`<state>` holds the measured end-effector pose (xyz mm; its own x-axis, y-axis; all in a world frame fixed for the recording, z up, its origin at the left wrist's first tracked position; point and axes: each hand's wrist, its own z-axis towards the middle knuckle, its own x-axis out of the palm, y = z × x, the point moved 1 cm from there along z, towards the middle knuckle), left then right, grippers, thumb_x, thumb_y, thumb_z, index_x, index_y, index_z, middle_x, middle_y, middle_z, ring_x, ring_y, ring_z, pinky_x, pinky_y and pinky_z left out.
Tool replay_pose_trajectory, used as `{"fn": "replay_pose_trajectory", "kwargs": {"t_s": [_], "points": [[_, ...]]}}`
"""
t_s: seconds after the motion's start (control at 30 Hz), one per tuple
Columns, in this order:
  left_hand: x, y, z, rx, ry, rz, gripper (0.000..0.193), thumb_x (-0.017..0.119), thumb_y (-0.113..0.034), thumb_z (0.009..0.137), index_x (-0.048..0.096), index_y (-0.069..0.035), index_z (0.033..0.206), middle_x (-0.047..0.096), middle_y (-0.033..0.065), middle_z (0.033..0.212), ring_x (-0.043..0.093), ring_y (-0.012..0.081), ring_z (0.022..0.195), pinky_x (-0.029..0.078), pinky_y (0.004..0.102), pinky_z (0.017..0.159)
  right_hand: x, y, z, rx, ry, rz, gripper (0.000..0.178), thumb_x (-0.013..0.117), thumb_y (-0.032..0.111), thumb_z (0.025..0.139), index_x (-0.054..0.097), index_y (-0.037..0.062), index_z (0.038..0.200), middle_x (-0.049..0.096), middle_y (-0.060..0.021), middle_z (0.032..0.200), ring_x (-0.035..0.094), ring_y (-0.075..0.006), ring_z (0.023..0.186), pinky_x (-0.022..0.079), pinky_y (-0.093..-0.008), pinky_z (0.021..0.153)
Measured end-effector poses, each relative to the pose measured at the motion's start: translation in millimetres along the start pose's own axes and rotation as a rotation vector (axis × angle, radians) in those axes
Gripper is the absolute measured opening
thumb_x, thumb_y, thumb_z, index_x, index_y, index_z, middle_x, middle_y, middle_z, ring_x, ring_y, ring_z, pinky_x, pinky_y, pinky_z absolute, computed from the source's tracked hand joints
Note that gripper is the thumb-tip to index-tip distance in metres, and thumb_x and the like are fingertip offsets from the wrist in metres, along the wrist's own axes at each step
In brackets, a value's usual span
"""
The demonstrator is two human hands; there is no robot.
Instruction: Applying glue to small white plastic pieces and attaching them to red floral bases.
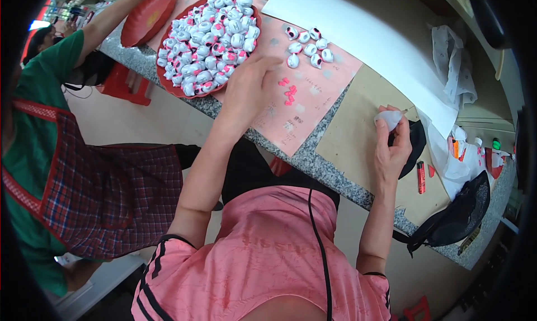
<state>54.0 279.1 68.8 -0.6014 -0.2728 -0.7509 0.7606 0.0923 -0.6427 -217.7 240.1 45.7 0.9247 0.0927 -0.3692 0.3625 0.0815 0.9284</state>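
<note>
My left hand [251, 83] is over the pink printed sheet, beside a red scalloped tray [161, 75] heaped with small white pieces [210, 41] that have pink and black parts. Its fingers are bent together and their tips are partly hidden, so I cannot make out what they hold. Several small bright pink pieces [288, 91] lie on the sheet just right of that hand. My right hand [396, 139] is closed around a small whitish squeeze bottle [389, 118] with a thin tip, above the brown board. A group of white pieces [310, 50] lies apart near the sheet's far edge.
At left a co-worker in a green shirt and checked apron reaches to another red tray [148, 16]. A large white sheet [358, 38] crosses the table's back. A red tube [420, 177], a black mesh item [456, 215] and plastic bags [450, 64] are at right.
</note>
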Motion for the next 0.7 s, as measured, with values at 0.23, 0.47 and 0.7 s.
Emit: {"fn": "replay_pose_trajectory", "kwargs": {"t_s": [0.23, 0.47, 0.7], "points": [[18, -5, -37, -0.002, 0.001, -0.062, 0.015, 0.059, -0.002, 0.074, 0.063, 0.002, 0.087, 0.061, 0.0145, 0.082, 0.057, 0.0322, 0.082, 0.045, 0.0378, 0.073, 0, 1, -1, -0.033, 0.0, 0.029, 0.027, 0.057, 0.011, 0.086, 0.053, -0.001, 0.11, 0.061, -0.0075, 0.101, 0.054, -0.0104, 0.089, 0.042, -0.0238, 0.082], [30, -22, 7, 0.019, -0.193, -0.07, 0.012, 0.06, -0.004, 0.075, 0.063, 0.002, 0.085, 0.059, 0.0132, 0.082, 0.056, 0.0306, 0.082, 0.045, 0.0368, 0.072, -2, -2, -4, -0.02, 0.018, -0.016, 0.026, 0.057, 0.011, 0.086, 0.053, -0.0011, 0.109, 0.061, -0.0081, 0.102, 0.054, -0.0102, 0.089, 0.042, -0.0231, 0.081], [20, -13, -22, 0.098, -0.149, 0.105, 0.011, 0.063, -0.004, 0.074, 0.065, -0.001, 0.085, 0.058, 0.01, 0.081, 0.055, 0.0271, 0.08, 0.044, 0.0361, 0.069, -7, -5, -2, -0.048, -0.038, 0.04, 0.027, 0.057, 0.011, 0.087, 0.053, -0.0012, 0.11, 0.061, -0.009, 0.103, 0.055, -0.0111, 0.091, 0.042, -0.0231, 0.082]]}}
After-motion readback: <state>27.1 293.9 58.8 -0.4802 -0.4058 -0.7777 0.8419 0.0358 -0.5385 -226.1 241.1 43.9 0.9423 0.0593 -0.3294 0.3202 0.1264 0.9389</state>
